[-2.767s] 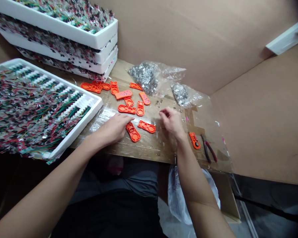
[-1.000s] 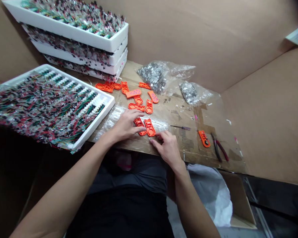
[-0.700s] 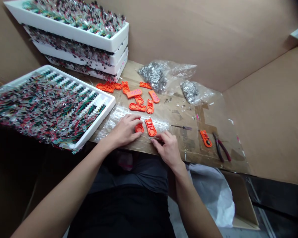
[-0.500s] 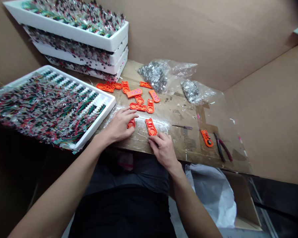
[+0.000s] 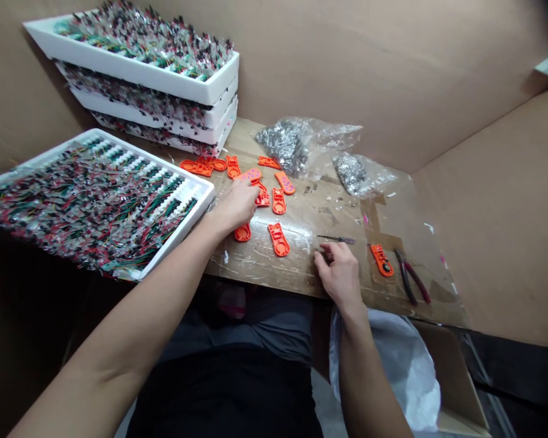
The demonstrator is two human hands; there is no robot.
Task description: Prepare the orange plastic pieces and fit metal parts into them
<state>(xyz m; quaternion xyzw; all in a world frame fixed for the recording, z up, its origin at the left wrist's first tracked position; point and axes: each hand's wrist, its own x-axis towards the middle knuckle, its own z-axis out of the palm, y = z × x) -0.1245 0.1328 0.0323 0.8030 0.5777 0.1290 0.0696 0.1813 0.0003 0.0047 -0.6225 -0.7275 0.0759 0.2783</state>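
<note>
My left hand (image 5: 238, 204) reaches into a cluster of flat orange plastic pieces, its fingers curled over one orange piece (image 5: 262, 198). Two more orange pieces (image 5: 278, 239) (image 5: 243, 232) lie just in front of it on the taped wooden table (image 5: 265, 267). My right hand (image 5: 340, 274) rests near the table's front edge with its fingers curled in a pinch; anything in them is too small to see. A small screwdriver (image 5: 338, 239) lies just beyond its fingertips.
A white foam tray (image 5: 200, 204) full of wired parts sits at the left, with stacked foam trays (image 5: 217, 85) behind it. Two clear bags of metal parts (image 5: 285, 143) (image 5: 354, 172) lie at the back. At the right lie a lone orange piece (image 5: 382, 260) and pliers (image 5: 411, 283). Cardboard walls enclose the table.
My left hand let go of the near orange piece and moved back into the cluster. My right hand slid right from the other near piece to just below the screwdriver.
</note>
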